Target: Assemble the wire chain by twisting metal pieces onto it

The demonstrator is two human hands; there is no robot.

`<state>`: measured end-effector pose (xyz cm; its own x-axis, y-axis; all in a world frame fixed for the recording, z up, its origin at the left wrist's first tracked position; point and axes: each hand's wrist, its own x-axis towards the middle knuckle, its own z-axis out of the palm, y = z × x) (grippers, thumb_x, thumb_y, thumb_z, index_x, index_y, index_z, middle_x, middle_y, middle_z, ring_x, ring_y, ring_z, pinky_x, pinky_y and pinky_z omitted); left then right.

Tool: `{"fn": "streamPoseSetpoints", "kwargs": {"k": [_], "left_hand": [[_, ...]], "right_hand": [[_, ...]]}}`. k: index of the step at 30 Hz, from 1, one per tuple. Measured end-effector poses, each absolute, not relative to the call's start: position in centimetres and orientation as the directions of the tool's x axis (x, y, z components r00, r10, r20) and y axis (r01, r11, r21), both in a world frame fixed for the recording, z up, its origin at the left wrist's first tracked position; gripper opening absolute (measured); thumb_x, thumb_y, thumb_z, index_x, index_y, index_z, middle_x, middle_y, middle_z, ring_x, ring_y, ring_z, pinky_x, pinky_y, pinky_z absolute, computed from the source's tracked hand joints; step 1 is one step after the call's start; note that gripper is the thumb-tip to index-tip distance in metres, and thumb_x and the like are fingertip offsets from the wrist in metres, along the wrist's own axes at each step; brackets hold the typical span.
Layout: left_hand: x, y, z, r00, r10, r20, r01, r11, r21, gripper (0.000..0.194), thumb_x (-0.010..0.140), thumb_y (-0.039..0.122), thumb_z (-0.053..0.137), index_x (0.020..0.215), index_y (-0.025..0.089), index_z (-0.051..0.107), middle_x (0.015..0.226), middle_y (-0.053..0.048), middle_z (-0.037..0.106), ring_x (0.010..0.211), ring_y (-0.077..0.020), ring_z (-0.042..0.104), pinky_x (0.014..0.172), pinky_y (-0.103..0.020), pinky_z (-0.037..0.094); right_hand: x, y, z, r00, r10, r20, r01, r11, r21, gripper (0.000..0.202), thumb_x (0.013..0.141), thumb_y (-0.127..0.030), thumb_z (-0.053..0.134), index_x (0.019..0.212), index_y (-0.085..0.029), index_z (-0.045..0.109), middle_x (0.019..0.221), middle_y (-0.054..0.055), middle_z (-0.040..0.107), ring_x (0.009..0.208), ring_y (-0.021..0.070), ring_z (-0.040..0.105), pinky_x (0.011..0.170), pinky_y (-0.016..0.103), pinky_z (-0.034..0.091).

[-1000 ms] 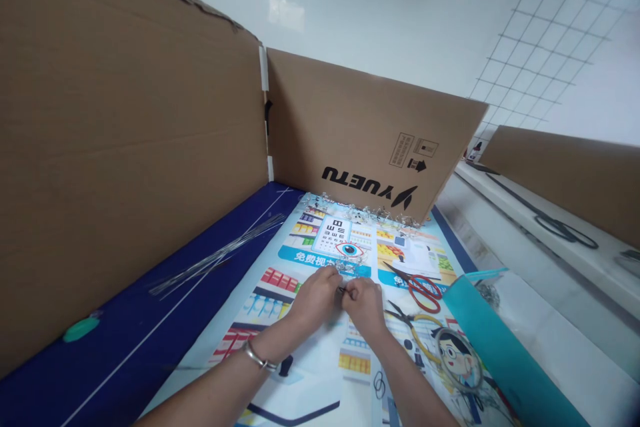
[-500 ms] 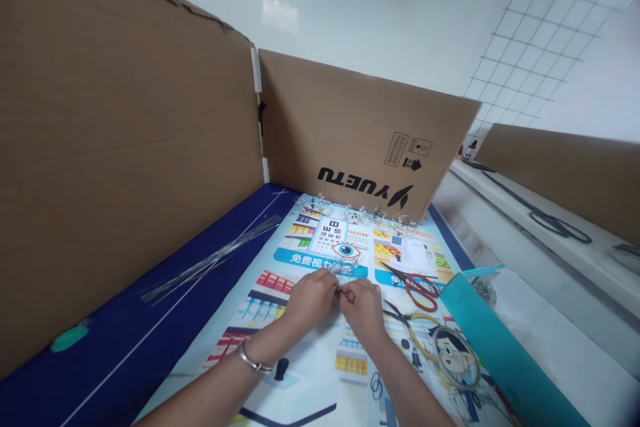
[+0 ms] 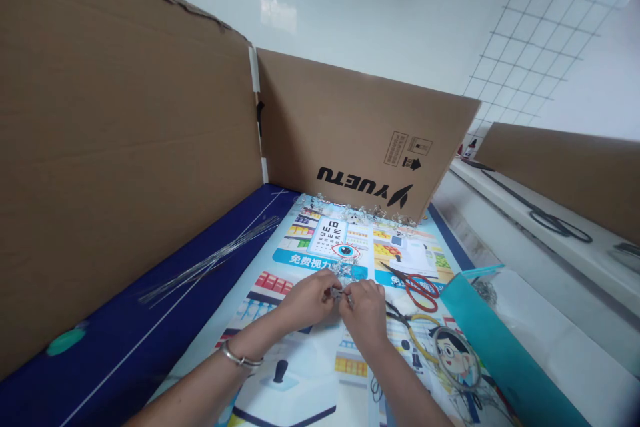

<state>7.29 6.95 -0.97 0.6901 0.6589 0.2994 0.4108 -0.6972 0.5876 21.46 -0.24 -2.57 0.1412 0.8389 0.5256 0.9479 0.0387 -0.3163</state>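
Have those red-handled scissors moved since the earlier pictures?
No. The red-handled scissors look to be in the same spot on the printed sheet, their blades still crossing its right-hand blue banner.

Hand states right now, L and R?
Left hand: fingers pinched on a small piece of wire.
Right hand: fingers closed at the same piece; exact grip too small to tell.
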Motion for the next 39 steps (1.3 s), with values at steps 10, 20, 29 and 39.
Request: {"fn": "streamPoseSetpoints", "kwargs": {"k": [10, 20, 29, 39], "left_hand": [[7.3, 6.7, -2.1, 0.638, 0.691, 0.340, 0.449, -0.692, 0.566, 0.021, 0.075, 0.009, 0.046, 0.084, 0.022, 0.060, 0.085, 0.000, 0.061, 0.084, -0.0158, 0.056, 0.074, -0.024, 0.042], [7.2, 6.0, -2.1, 0.611, 0.702, 0.367, 0.502, -0.702, 0.506, 0.015, 0.083, 0.015, 0.042, 0.088, 0.022, 0.054, 0.084, -0.001, 0.060, 0.081, -0.0159, 0.056, 0.071, -0.024, 0.041], [7.4, 5.4, -2.2, 0.571, 0.719, 0.397, 0.529, -0.692, 0.492, 0.013, 0.084, 0.018, 0.043, 0.079, 0.020, 0.054, 0.079, -0.001, 0.058, 0.076, -0.0164, 0.054, 0.068, -0.025, 0.038], [7.6, 5.0, -1.6, 0.515, 0.747, 0.421, 0.483, -0.659, 0.577, 0.014, 0.081, 0.013, 0.044, 0.086, 0.020, 0.055, 0.084, -0.002, 0.060, 0.083, -0.0175, 0.055, 0.073, -0.027, 0.041]], "right_hand": [[21.2, -0.3, -2.6, 0.125, 0.857, 0.500, 0.894, 0.121, -0.431, 0.008, 0.076, -0.018, 0.053, 0.071, -0.020, 0.058, 0.075, 0.002, 0.059, 0.080, 0.0183, 0.048, 0.078, 0.031, 0.029], [21.0, -0.3, -1.5, 0.253, 0.892, 0.375, 0.689, 0.106, -0.717, 0.010, 0.074, -0.020, 0.053, 0.074, -0.022, 0.062, 0.071, -0.002, 0.063, 0.073, 0.0160, 0.054, 0.076, 0.030, 0.035], [21.1, 0.0, -2.1, 0.299, 0.928, 0.223, 0.385, 0.097, -0.918, 0.012, 0.073, -0.024, 0.053, 0.073, -0.017, 0.062, 0.066, 0.000, 0.064, 0.062, 0.0142, 0.056, 0.059, 0.024, 0.044], [21.1, 0.0, -2.2, 0.339, 0.922, 0.185, 0.313, 0.075, -0.947, 0.009, 0.070, -0.023, 0.055, 0.070, -0.016, 0.061, 0.064, 0.001, 0.062, 0.062, 0.0139, 0.055, 0.060, 0.025, 0.044]]}}
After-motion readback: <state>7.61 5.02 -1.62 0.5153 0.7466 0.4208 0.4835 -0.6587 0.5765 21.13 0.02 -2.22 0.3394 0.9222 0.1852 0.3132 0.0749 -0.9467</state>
